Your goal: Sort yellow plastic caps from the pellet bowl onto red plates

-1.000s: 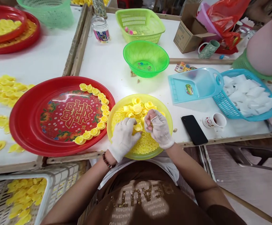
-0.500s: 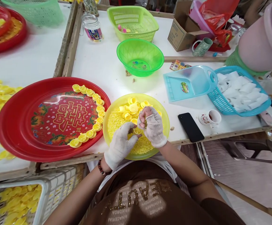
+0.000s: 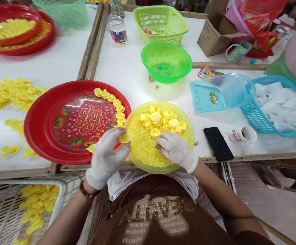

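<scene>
Between its thumb and fingers my left hand [image 3: 108,154], in a white glove, pinches a yellow piece [image 3: 125,137] over the gap between tray and bowl. My gloved right hand [image 3: 176,148] lies over the right side of the yellow bowl [image 3: 189,143], fingertips curled down at the small yellow beads [image 3: 144,144]; whatever they hold is hidden. Several yellow cups [image 3: 155,118] rest on the beads at the back of the bowl. A curved row of yellow pieces [image 3: 120,114] lines the right side of the red tray [image 3: 39,124], partly behind my left hand.
Behind the bowl stand a green bowl [image 3: 166,63] and a light green basket [image 3: 160,25]. To the right are a black phone [image 3: 218,143], a cup [image 3: 242,134], a blue scoop [image 3: 220,93] and a blue basket [image 3: 255,117]. A crate [image 3: 61,190] sits low at left.
My left hand has moved left towards the red tray with a yellow piece. My right hand has come down to the beads, away from my left. The view has shifted left.
</scene>
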Demonstrator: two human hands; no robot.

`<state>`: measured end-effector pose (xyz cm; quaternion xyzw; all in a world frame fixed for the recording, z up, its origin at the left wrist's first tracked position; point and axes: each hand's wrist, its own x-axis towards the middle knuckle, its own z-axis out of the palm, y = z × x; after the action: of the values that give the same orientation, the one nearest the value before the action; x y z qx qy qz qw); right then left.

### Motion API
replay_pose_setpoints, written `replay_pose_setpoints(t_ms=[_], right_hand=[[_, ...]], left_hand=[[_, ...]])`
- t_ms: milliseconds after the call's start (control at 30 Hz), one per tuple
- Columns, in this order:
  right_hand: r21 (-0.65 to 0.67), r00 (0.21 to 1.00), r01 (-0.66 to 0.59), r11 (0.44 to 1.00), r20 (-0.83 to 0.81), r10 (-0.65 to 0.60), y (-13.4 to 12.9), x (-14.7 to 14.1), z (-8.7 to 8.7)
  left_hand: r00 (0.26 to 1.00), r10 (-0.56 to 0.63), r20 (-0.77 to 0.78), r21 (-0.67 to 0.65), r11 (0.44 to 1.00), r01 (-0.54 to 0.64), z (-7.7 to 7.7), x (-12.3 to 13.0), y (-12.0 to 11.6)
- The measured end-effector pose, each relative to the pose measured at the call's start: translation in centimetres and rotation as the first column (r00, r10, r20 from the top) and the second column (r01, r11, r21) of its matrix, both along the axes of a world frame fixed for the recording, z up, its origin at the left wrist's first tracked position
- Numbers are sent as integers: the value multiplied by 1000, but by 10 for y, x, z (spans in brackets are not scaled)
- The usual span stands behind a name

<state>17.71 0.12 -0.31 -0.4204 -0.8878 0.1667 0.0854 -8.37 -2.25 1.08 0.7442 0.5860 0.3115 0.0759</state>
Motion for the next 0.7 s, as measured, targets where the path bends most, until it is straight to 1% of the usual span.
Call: replay_pose_setpoints(t_ms=[67, 133, 200, 267, 333, 400, 467, 500, 533, 567, 600, 633, 667, 700], right_hand=[[60, 993, -86, 994, 90, 81, -6, -3, 0], [102, 985, -109, 989, 142, 94, -12, -6, -3], [130, 979, -121, 984, 181, 96, -16, -9, -8], [144, 973, -146, 979, 198, 116, -18, -13, -14], [148, 972, -161, 976, 195, 131, -17, -15, -19], [135, 978, -147, 980, 166, 124, -15, -15, -23], [76, 995, -88, 993, 63, 83, -13, -14, -24], [13, 999, -42, 999, -29, 43, -11, -13, -23], [-73, 989, 13, 997, -144, -24, -9, -11, -21], [-180, 955, 74, 981, -269, -121, -7, -11, -18], [-303, 888, 126, 944, -391, -244, -5, -10, -15], [-436, 784, 152, 887, -493, -377, -2, -10, -11], [-562, 654, 142, 815, -565, -503, 1, -11, -7], [-664, 511, 99, 741, -605, -610, 5, -13, -3]], left_hand=[[982, 166, -93, -29, 985, -169, 6, -38, -4], [937, 288, -198, -82, 948, -308, 6, -77, -9], [894, 337, -296, -151, 907, -392, 0, -110, -14], [859, 340, -384, -230, 865, -445, -12, -132, -19], [837, 312, -450, -311, 823, -474, -24, -141, -22], [832, 264, -488, -388, 789, -477, -29, -142, -23], [830, 212, -515, -445, 762, -471, -26, -139, -24], [825, 189, -532, -460, 754, -469, -21, -136, -23], [818, 171, -549, -459, 757, -466, -15, -131, -22], [814, 160, -559, -438, 776, -454, -8, -125, -20], [820, 155, -551, -401, 813, -423, -1, -116, -17], [845, 148, -513, -356, 860, -367, 4, -104, -12], [885, 134, -445, -305, 907, -291, 8, -88, -7], [929, 100, -355, -254, 946, -199, 9, -69, -2]])
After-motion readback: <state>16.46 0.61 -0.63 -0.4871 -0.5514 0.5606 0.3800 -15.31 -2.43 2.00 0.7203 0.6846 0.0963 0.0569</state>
